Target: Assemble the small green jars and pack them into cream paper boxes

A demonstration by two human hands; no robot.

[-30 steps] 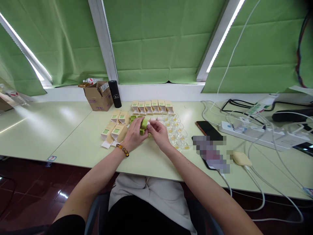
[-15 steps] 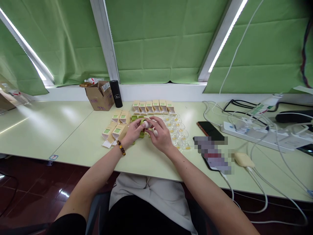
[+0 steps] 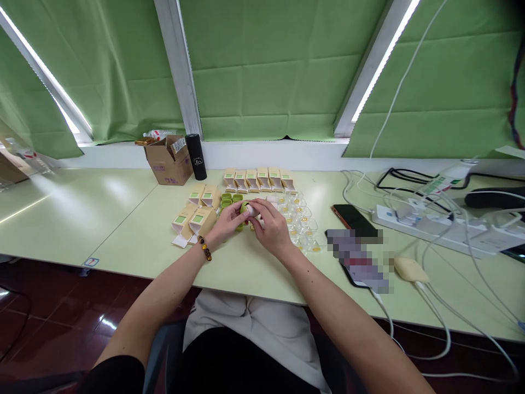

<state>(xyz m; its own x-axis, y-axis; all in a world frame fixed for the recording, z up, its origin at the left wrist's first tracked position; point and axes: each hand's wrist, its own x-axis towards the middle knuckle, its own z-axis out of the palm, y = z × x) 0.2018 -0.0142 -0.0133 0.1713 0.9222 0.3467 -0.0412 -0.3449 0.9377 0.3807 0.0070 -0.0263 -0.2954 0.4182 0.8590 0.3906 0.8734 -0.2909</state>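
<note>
Over the middle of the table my two hands meet at their fingertips. My left hand (image 3: 225, 224) is closed on a small green cup-like piece (image 3: 243, 207). Pinched in my right hand (image 3: 270, 227) is a small rounded white piece (image 3: 250, 211), held against the green one. Fingers partly cover both, and I cannot tell whether one sits inside the other. Just behind my left hand stand several green square cups (image 3: 226, 200). Several clear plastic pieces with yellow centres (image 3: 304, 220) lie in rows right of my right hand.
Small cream boxes (image 3: 262, 179) form a row at the back, with more boxes (image 3: 200, 219) on the left. A cardboard box (image 3: 168, 164) and a black cylinder (image 3: 197, 158) stand behind. Phones (image 3: 356, 219), a power strip (image 3: 430, 227) and cables occupy the right.
The green piece has turned in my fingers and sits closer against the white piece. My left fingers have lowered slightly, showing more of the green cups behind.
</note>
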